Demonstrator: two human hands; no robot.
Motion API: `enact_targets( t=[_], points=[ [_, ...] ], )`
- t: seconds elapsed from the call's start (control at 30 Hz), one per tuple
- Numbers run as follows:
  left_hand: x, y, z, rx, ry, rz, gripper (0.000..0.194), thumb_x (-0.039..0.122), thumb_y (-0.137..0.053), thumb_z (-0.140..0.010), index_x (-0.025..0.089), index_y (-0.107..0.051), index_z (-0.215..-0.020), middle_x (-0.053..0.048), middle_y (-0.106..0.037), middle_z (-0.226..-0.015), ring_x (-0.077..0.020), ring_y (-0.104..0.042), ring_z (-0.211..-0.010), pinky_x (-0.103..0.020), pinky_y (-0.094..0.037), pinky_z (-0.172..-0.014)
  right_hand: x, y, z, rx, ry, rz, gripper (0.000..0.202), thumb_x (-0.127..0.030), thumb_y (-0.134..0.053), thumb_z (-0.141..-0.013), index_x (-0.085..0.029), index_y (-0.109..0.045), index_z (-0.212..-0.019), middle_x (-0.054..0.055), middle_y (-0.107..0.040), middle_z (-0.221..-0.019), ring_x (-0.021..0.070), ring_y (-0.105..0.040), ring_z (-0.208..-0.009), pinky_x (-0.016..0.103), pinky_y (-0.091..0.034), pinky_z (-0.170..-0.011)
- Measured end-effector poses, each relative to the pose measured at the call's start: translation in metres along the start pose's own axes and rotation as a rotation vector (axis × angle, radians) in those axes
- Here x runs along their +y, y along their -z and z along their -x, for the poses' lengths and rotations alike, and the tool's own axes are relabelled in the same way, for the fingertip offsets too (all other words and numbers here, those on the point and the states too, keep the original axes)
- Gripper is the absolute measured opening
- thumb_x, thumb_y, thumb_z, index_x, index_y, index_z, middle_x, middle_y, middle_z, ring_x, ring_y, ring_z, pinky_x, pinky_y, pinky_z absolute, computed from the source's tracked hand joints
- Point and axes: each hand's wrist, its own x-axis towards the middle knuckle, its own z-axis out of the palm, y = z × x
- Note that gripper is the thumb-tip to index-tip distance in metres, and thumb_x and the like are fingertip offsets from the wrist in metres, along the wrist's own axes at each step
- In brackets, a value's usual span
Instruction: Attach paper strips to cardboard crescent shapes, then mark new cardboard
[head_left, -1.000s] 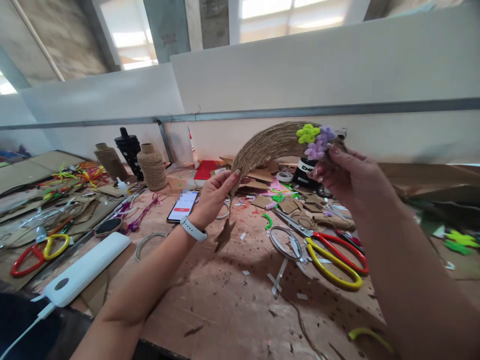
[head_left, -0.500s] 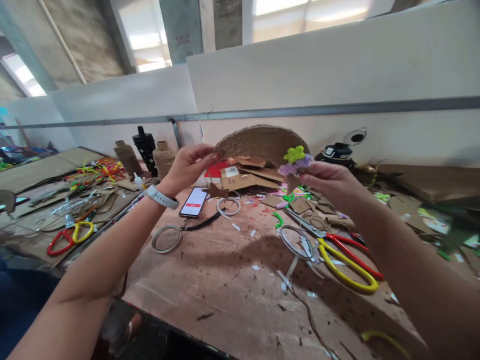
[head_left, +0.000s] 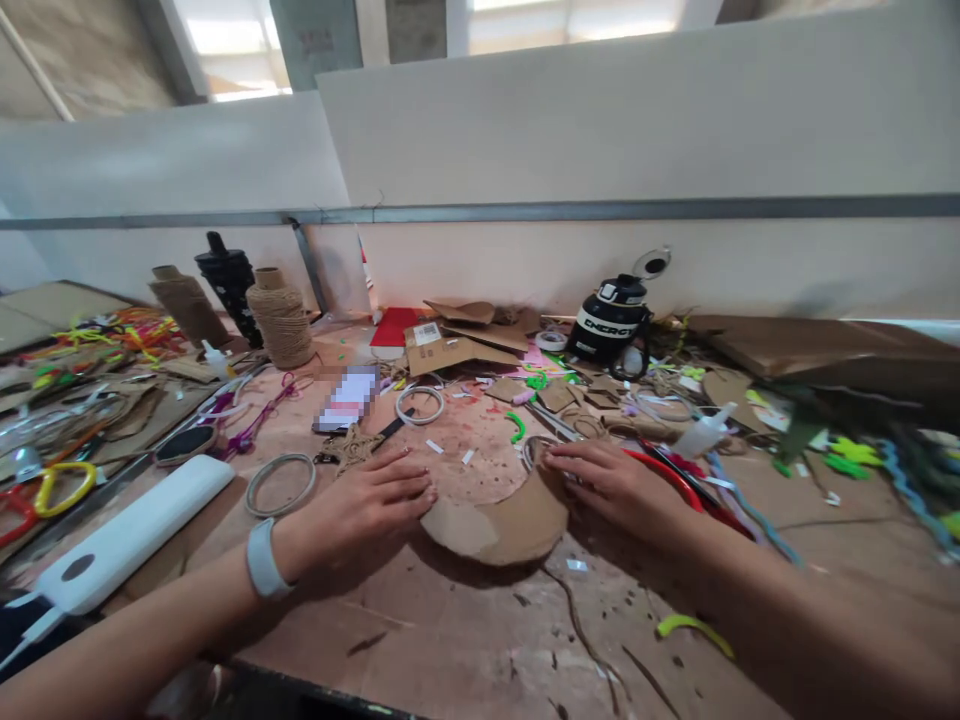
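A crescent-shaped piece of brown cardboard (head_left: 499, 530) lies on the table with its smooth side up and its curved edge toward me. My left hand (head_left: 390, 490) rests at its left tip, fingers stretched out and flat, the thumb hidden. At the right end lies my right hand (head_left: 592, 480), its fingers extended over the cardboard edge. Just beyond my left hand is a twine-covered star (head_left: 352, 447). No flowers show on the upward face of the crescent.
A white elongated device (head_left: 135, 535) and a metal ring (head_left: 281, 485) lie left. Behind are a phone (head_left: 346, 400), twine spools (head_left: 277, 320), cardboard scraps (head_left: 465, 345) and a black bottle (head_left: 609, 320). Red-handled scissors (head_left: 675, 478) are partly under my right arm.
Both hands have come down toward me with the crescent, which was held up and now lies on the table, plain side up. My fingers have opened from their pinch. The view has shifted.
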Motion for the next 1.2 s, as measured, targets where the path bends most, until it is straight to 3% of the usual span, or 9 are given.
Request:
enact_targets(
  t=[0.17, 0.27, 0.43, 0.53, 0.63, 0.83, 0.97, 1.07, 1.2],
  points=[
    [0.007, 0.010, -0.004, -0.093, 0.018, 0.073, 0.045, 0.016, -0.050, -0.087, 0.023, -0.052, -0.131, -0.006, -0.057, -0.134, -0.0220, -0.043, -0.134, -0.046, -0.020, -0.119, 0.030, 0.024, 0.008, 0.151, -0.266, 0.032, 0.030, -0.028, -0.052, -0.083, -0.025, -0.070, -0.106, 0.009, -0.068, -0.111, 0.0271, -0.062, -0.106, 0.046, -0.048, -0.094],
    [0.009, 0.018, -0.006, -0.086, 0.011, 0.095, 0.053, 0.023, -0.057, -0.081, 0.023, -0.050, -0.133, -0.007, -0.052, -0.140, -0.0253, -0.038, -0.137, -0.048, -0.018, -0.119, 0.054, 0.032, 0.009, 0.120, -0.409, 0.104, 0.028, -0.038, -0.050, -0.084, -0.022, -0.072, -0.089, 0.011, -0.069, -0.101, 0.0281, -0.062, -0.097, 0.046, -0.047, -0.090],
    [0.000, 0.023, -0.016, -0.029, 0.010, 0.026, 0.046, 0.023, -0.054, -0.086, 0.022, -0.051, -0.132, -0.009, -0.051, -0.141, -0.0240, -0.041, -0.135, -0.046, -0.025, -0.117, 0.066, 0.016, 0.004, 0.118, -0.545, 0.187, 0.028, -0.042, -0.055, -0.080, -0.019, -0.068, -0.081, 0.015, -0.067, -0.100, 0.0312, -0.057, -0.100, 0.046, -0.043, -0.091],
    [-0.008, 0.016, -0.029, 0.019, 0.009, 0.044, 0.041, 0.021, -0.052, -0.088, 0.021, -0.054, -0.129, -0.009, -0.053, -0.138, -0.0234, -0.042, -0.134, -0.045, -0.029, -0.115, 0.065, 0.006, -0.003, 0.181, -0.613, 0.194, 0.024, -0.040, -0.059, -0.075, -0.018, -0.065, -0.074, 0.016, -0.065, -0.093, 0.0351, -0.056, -0.097, 0.051, -0.042, -0.087],
    [-0.015, 0.008, -0.045, 0.050, -0.009, 0.098, 0.039, 0.022, -0.053, -0.088, 0.021, -0.056, -0.127, -0.009, -0.055, -0.137, -0.0235, -0.045, -0.132, -0.045, -0.033, -0.113, 0.064, 0.009, -0.011, 0.222, -0.596, 0.136, 0.019, -0.035, -0.057, -0.076, -0.019, -0.062, -0.069, 0.013, -0.067, -0.088, 0.0323, -0.058, -0.093, 0.049, -0.043, -0.085],
    [-0.021, 0.005, -0.083, 0.145, 0.083, 0.241, 0.028, 0.024, -0.054, -0.088, 0.020, -0.067, -0.113, -0.011, -0.064, -0.123, -0.0240, -0.056, -0.120, -0.045, -0.042, -0.104, 0.045, 0.049, -0.025, 0.331, -0.576, -0.062, 0.027, -0.046, -0.052, -0.085, -0.021, -0.061, -0.082, 0.005, -0.070, -0.082, 0.0213, -0.063, -0.075, 0.036, -0.050, -0.068],
    [-0.023, 0.009, -0.123, 0.261, 0.222, 0.464, 0.030, 0.033, -0.058, -0.087, 0.020, -0.067, -0.113, -0.011, -0.068, -0.116, -0.0231, -0.061, -0.110, -0.042, -0.047, -0.098, 0.020, 0.070, -0.041, 0.460, -0.569, -0.440, 0.028, -0.049, -0.064, -0.078, -0.022, -0.059, -0.080, 0.003, -0.070, -0.079, 0.0193, -0.064, -0.072, 0.034, -0.050, -0.066],
    [-0.024, 0.010, -0.161, 0.305, 0.341, 0.748, 0.038, 0.041, -0.063, -0.083, 0.019, -0.066, -0.114, -0.012, -0.068, -0.116, -0.0235, -0.062, -0.106, -0.041, -0.048, -0.094, 0.002, 0.078, -0.054, 0.470, -0.543, -0.442, 0.029, -0.049, -0.069, -0.073, -0.022, -0.060, -0.078, 0.002, -0.067, -0.075, 0.0185, -0.062, -0.068, 0.032, -0.048, -0.062],
    [-0.023, 0.005, -0.205, 0.291, 0.285, 1.078, 0.037, 0.038, -0.067, -0.079, 0.016, -0.068, -0.108, -0.013, -0.068, -0.111, -0.0232, -0.063, -0.103, -0.039, -0.049, -0.090, -0.018, 0.082, -0.068, 0.482, -0.494, -0.426, 0.026, -0.045, -0.069, -0.073, -0.021, -0.062, -0.078, 0.003, -0.066, -0.078, 0.0189, -0.061, -0.072, 0.032, -0.048, -0.064]
  ],
)
